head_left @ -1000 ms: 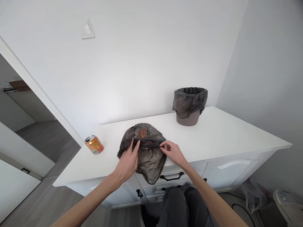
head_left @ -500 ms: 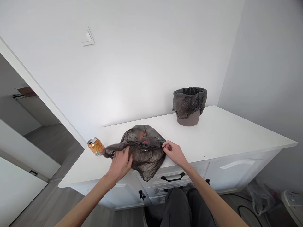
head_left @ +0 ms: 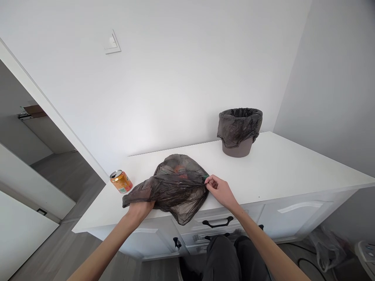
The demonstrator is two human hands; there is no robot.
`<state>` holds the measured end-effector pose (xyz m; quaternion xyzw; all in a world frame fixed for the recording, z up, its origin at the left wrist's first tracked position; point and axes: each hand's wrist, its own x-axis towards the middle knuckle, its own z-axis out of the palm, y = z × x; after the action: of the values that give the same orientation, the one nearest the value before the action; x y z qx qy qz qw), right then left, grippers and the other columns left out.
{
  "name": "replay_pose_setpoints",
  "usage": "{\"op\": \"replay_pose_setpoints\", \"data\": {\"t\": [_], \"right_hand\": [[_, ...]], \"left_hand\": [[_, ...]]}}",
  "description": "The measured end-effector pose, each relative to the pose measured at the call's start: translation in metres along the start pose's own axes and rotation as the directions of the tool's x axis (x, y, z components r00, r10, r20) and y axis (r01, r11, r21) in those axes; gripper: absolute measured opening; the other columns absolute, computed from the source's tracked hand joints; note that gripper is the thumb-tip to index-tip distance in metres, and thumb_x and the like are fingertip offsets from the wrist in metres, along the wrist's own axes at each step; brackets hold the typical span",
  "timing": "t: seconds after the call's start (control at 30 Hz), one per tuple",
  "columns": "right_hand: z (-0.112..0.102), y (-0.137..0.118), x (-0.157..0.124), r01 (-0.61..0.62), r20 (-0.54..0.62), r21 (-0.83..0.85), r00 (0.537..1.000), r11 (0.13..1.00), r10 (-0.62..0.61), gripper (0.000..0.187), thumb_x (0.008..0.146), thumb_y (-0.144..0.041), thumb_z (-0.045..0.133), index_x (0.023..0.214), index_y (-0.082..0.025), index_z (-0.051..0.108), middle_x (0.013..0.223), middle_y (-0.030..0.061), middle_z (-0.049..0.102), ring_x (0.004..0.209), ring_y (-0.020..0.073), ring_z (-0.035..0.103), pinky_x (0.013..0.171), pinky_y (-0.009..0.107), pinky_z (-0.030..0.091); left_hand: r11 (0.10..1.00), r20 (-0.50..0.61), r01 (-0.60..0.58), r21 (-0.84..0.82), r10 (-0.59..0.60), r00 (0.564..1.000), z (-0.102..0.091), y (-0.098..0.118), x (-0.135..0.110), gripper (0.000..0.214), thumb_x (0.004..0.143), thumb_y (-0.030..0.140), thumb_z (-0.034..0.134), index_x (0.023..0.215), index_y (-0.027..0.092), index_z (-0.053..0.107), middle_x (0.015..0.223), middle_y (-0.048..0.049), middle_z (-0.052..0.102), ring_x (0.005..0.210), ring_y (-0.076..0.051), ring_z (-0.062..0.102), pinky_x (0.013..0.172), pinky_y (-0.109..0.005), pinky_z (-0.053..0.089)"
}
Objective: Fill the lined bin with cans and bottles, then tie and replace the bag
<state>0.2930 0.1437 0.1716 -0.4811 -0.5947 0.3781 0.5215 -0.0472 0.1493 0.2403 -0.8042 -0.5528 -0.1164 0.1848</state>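
Note:
A thin, see-through black trash bag (head_left: 181, 185) lies on the white cabinet top, with reddish and green items showing dimly inside. My right hand (head_left: 221, 190) pinches the bag's right edge between thumb and fingers. At the left end, my left hand (head_left: 140, 210) reaches in under the bag's loose plastic, which covers its fingers, so their grip is hidden. Just beyond that end stands an upright orange drink can (head_left: 121, 182) with its top opened.
A brown trash bin (head_left: 238, 150), lined with a black bag folded over its rim, stands at the back against the wall. The cabinet top (head_left: 295, 171) has its front edge close to my legs. Black drawer handles (head_left: 217, 222) stick out below.
My left hand has slid down and left under the plastic, and the bag's left flap now covers its fingers. The right hand keeps its pinch. The view has shifted slightly.

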Motion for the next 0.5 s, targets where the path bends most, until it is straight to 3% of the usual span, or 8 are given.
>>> {"op": "replay_pose_setpoints", "data": {"t": [0.13,0.3,0.5], "right_hand": [[0.001,0.0,0.0,0.008,-0.009,-0.007,1.0,1.0,-0.008,0.012,0.083,-0.037,0.059,0.085,-0.026,0.063,0.066,-0.0029,0.052,0.065,0.0191,0.049,0.065,0.031,0.04],[0.002,-0.001,-0.001,0.003,-0.023,-0.02,1.0,1.0,-0.003,0.011,0.084,-0.035,0.058,0.085,-0.026,0.064,0.068,-0.0024,0.055,0.066,0.0187,0.05,0.065,0.031,0.04],[0.002,0.001,-0.002,-0.003,-0.01,-0.031,1.0,1.0,0.003,0.011,0.085,-0.035,0.059,0.086,-0.026,0.064,0.07,-0.0019,0.057,0.067,0.0186,0.051,0.066,0.031,0.04]], "left_hand": [[1.0,0.025,-0.015,0.018,0.014,1.0,-0.015,0.0,-0.012,0.038,0.096,0.031,0.044,0.125,0.018,0.065,0.124,-0.017,0.072,0.114,-0.034,0.067,0.098,-0.047,0.052],[0.996,0.062,0.04,0.076,-0.044,0.997,-0.037,0.001,-0.022,0.037,0.096,0.031,0.041,0.121,0.02,0.067,0.115,-0.0144,0.075,0.107,-0.035,0.069,0.088,-0.044,0.055],[0.999,-0.007,0.04,-0.006,-0.04,0.999,-0.034,0.004,-0.023,0.036,0.096,0.031,0.043,0.122,0.021,0.067,0.115,-0.0148,0.075,0.11,-0.034,0.07,0.094,-0.045,0.055]]}}
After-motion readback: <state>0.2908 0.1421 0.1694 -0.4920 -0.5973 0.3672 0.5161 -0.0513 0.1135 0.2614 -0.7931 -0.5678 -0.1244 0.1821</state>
